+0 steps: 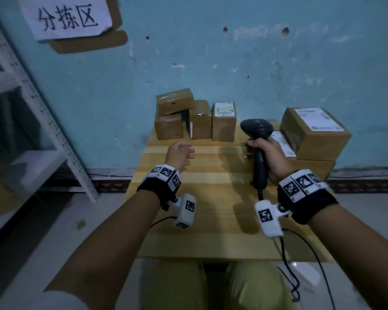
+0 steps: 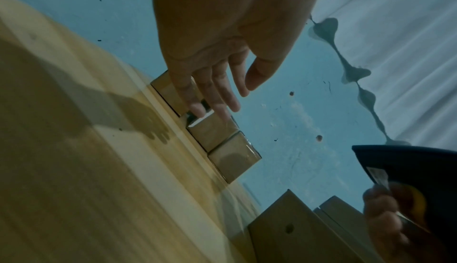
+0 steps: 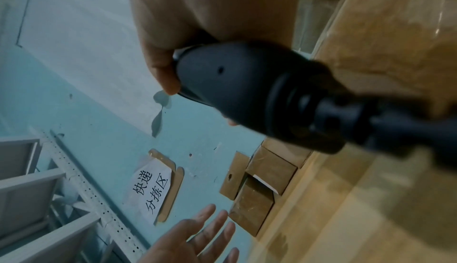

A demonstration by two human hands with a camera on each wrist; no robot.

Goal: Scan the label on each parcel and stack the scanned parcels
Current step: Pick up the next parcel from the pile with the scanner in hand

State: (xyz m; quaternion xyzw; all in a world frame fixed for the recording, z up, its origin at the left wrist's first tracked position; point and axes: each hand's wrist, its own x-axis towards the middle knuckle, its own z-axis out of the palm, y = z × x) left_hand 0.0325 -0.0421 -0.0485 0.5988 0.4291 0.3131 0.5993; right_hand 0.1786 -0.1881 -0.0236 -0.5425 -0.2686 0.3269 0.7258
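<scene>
Right hand (image 1: 269,155) wrapped around the handle of the black scanner (image 1: 257,133), head raised. Left hand (image 1: 180,154) held above the counter (image 1: 211,198), fingers loosely spread, holding nothing. Beyond the left hand: a row of small parcels (image 1: 189,118) at the wall. Just right of the scanner hand: two larger labelled parcels, stacked (image 1: 315,135).

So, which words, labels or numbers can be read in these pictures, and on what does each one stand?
"快递分拣区": paper sign on the wall, whole in the right wrist view.
"分拣区": same sign, head view, top cut off.
Parcel labels: print too small to read.
Scanner sticker: blurred.
Wrist markers: patterns only, no words.
</scene>
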